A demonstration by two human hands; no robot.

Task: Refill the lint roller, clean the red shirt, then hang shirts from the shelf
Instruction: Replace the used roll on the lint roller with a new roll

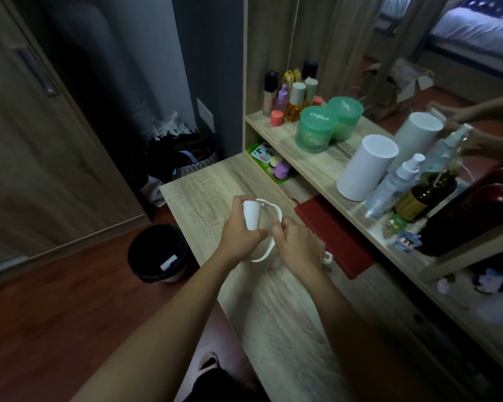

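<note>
A long light wood-grain counter (276, 309) runs away from the person. A matching wooden shelf (311, 162), backed by a mirror, runs along its right side. On the brown floor to the left stands a round black waste bin (145, 256) with a white scrap inside.

A dark red flat rectangular thing (334, 236) lies on the counter, partly tucked under the shelf. Whether it is cloth or a book cannot be told.

On the shelf stands a tall white matte cylinder (366, 166). To its left is a translucent green lidded jar (317, 129). To its right are a clear spray bottle with a white nozzle (395, 181) and a brown glass bottle with a yellow label (424, 198). A cluster of small cosmetic bottles (291, 97) fills the far end of the shelf.

Both of the person's arms reach over the middle of the counter. The left hand (238, 236) has its fingers wrapped round a white cylindrical refill roll (251, 217), which is held upright and tilted slightly. The right hand (296, 245) is clenched round the thin curved frame of a white plastic lint roller (277, 210). The frame arcs from the top of the refill roll, past the right hand's knuckles and down between the two hands. Roll and frame meet at the roll's top end, and both are held just above the counter. The hands are close together, almost touching.
</note>
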